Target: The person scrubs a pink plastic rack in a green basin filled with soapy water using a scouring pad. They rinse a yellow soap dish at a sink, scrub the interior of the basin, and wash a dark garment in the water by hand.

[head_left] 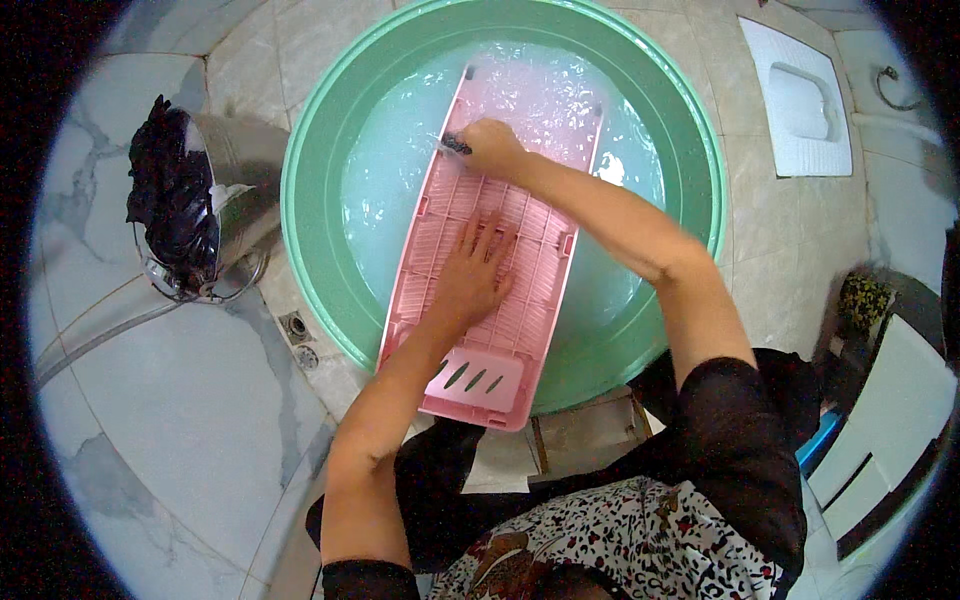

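A long pink plastic panel (545, 320) with ribs and slots slants across the basin, its far end under the cloudy water and its near end above the rim close to my body. My left hand (474, 277) lies flat on the middle of its ribbed face, fingers spread. Farther up, my right hand (493, 150) is closed around a small dark brush (456, 144) at the panel's left edge, near the waterline. Most of the brush is hidden by the fist, and its bristles cannot be made out clearly.
The large round green basin (300, 230) holds bluish, sudsy water (385, 190). To the left is a metal bin (245, 165) with a black bag, beside a floor drain (295, 326). A white squat toilet (800, 105) lies at far right; a small stool (590, 435) is near my legs.
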`<state>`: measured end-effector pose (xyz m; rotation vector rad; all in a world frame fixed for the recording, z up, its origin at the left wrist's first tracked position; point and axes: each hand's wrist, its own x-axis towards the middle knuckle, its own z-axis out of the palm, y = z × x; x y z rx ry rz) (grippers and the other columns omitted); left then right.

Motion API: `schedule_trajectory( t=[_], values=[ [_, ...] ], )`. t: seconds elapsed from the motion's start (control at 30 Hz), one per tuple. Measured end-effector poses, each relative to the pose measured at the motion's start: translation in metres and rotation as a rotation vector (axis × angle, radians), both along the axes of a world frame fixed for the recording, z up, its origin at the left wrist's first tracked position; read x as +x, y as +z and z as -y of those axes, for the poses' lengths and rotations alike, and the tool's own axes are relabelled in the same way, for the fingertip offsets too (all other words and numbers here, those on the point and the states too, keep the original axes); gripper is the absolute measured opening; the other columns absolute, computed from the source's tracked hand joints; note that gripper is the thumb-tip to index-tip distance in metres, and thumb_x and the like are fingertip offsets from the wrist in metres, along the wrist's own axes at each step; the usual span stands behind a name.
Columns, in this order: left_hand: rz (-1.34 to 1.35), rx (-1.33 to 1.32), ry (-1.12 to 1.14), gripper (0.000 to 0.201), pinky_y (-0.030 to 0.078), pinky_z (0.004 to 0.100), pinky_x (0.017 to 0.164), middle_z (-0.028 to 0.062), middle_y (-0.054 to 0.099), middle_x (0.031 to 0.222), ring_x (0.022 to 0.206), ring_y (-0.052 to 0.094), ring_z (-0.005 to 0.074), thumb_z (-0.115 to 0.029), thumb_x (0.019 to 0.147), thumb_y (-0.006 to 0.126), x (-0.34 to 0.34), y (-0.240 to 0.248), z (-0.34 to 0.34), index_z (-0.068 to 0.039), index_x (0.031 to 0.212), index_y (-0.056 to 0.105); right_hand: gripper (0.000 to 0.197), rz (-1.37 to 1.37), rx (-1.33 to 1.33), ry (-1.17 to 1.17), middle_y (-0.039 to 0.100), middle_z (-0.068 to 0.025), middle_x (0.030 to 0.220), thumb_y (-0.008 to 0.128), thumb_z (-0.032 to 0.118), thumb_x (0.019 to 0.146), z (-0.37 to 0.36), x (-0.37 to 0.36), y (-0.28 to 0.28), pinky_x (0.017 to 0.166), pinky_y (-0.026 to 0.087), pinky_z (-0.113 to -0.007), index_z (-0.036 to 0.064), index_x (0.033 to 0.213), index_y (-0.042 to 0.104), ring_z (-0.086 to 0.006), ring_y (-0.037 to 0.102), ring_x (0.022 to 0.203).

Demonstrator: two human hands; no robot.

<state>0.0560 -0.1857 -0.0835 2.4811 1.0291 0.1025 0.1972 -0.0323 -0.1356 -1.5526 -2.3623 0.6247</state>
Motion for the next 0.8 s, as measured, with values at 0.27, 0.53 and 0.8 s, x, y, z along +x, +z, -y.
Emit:
schedule_trajectory(
  t=[0.27, 0.53, 0.8],
  values=[
    [0.068, -0.071, 0.014, 0.059, 0.017, 0.0466, 0.105, 0.019, 0.026, 0.137, 0.127, 0.02, 0.0391, -0.027, 0.077, 0.054, 0.02, 0.008, -0.008, -0.01, 0.13, 0.036, 0.011, 0.27, 0.095, -0.208, 0.063, -0.0167, 0.078, 0.056, 0.011, 0.069, -0.032, 0.032, -0.016, 0.062, 0.05, -0.04, 0.006, 0.073, 0.065, -0.0299, 0.063, 0.073],
    [0.052, -0.037, 0.048, 0.059, 0.018, 0.0463, 0.105, 0.0218, 0.029, 0.134, 0.126, 0.023, 0.0392, -0.029, 0.077, 0.053, 0.006, 0.008, -0.001, -0.01, 0.131, 0.035, 0.019, -0.078, -0.164, -0.077, 0.061, -0.0143, 0.075, 0.064, 0.023, 0.066, -0.018, 0.032, -0.01, 0.066, 0.046, -0.041, 0.0139, 0.082, 0.065, -0.0318, 0.059, 0.072],
    [0.104, -0.061, 0.067, 0.058, 0.019, 0.045, 0.105, 0.0218, 0.031, 0.133, 0.125, 0.026, 0.0376, -0.028, 0.077, 0.053, 0.012, 0.009, -0.002, -0.01, 0.13, 0.035, 0.02, 0.13, 0.08, -0.53, 0.061, -0.0157, 0.08, 0.059, 0.018, 0.07, -0.045, 0.046, -0.019, 0.069, 0.047, -0.043, 0.0099, 0.087, 0.064, -0.0321, 0.059, 0.078]
  ],
)
